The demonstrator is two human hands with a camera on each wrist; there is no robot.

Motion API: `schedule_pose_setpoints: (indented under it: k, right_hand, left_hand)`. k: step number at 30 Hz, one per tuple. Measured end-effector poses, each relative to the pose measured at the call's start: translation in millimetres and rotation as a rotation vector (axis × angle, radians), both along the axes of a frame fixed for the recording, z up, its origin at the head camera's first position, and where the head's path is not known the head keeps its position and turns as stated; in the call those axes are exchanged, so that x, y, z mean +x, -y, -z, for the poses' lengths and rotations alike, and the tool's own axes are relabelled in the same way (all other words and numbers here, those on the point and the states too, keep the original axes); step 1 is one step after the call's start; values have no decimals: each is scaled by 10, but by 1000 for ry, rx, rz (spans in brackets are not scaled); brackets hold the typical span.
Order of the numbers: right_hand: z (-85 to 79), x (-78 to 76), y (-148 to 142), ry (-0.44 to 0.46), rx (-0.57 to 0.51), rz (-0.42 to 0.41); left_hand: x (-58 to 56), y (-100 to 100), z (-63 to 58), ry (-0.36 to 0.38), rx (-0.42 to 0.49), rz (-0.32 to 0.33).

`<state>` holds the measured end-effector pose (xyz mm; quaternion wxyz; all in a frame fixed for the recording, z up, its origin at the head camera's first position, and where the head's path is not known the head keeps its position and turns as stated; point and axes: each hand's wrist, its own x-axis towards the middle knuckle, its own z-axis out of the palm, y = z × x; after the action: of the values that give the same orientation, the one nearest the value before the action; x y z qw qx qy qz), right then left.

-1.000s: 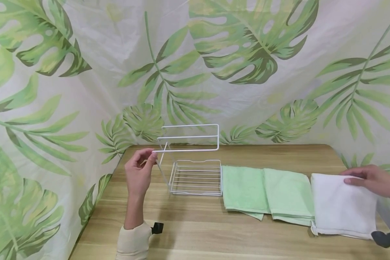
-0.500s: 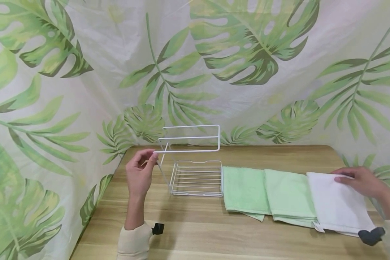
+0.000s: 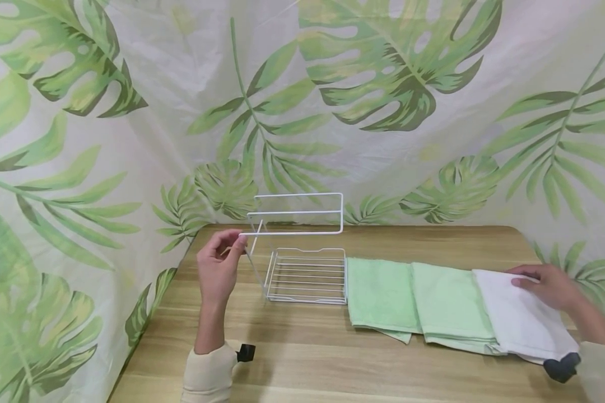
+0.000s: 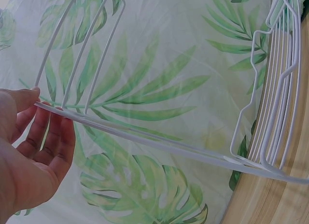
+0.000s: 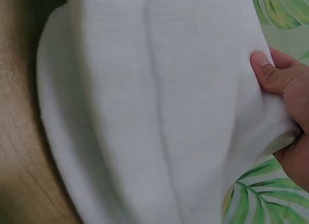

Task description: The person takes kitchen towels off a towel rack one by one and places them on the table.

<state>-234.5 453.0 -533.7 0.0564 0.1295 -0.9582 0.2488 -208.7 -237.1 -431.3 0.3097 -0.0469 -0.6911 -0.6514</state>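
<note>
A white wire rack (image 3: 302, 233) stands on the table, its base grid below and a raised wire frame above. My left hand (image 3: 217, 268) pinches the rack's upper left corner between thumb and fingers; the left wrist view shows the thumb over the wire (image 4: 145, 132). To the right, my right hand (image 3: 549, 285) grips the top edge of a folded white towel (image 3: 521, 319), thumb in front. In the right wrist view the towel (image 5: 193, 89) hangs in loose folds. Its left side overlaps a pale green towel (image 3: 451, 305).
Another green towel (image 3: 380, 294) lies between the rack and the pale green one, touching the rack's right side. The wooden table (image 3: 333, 364) has a back edge against a leaf-print curtain (image 3: 282, 84). Black wrist devices (image 3: 562, 366) sit near both sleeves.
My right hand has moved left with the white towel, bringing it over the edge of the pale green towel. The left hand stays at the rack's corner.
</note>
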Motion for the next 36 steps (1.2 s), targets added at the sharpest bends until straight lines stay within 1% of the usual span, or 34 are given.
schedule_pose_setpoints:
  k: [3,11,16,20,25,32,36]
  right_hand:
    - [56,3,7,1,-7,12]
    - [143,13,0,-1,61,32]
    - [173,15,-9,3,51,41]
    - [162,23,2,-13,40,37]
    - [125,60,31,-32,56,40]
    - [72,170,49,-62,46,109]
    - [16,282,72,-37,20,150]
  left_hand:
    - [1,-5,3,1,-2,-1]
    - [-11,-1,39,20,-27,-9]
    - [-11,-7,31,20,-29,-6]
    - [-12,-11,27,17,-24,-4]
    - [-12,-11,37,13,-15,2]
    - [9,1,33,11,-2,8]
    - [12,25,15,-1,4,14]
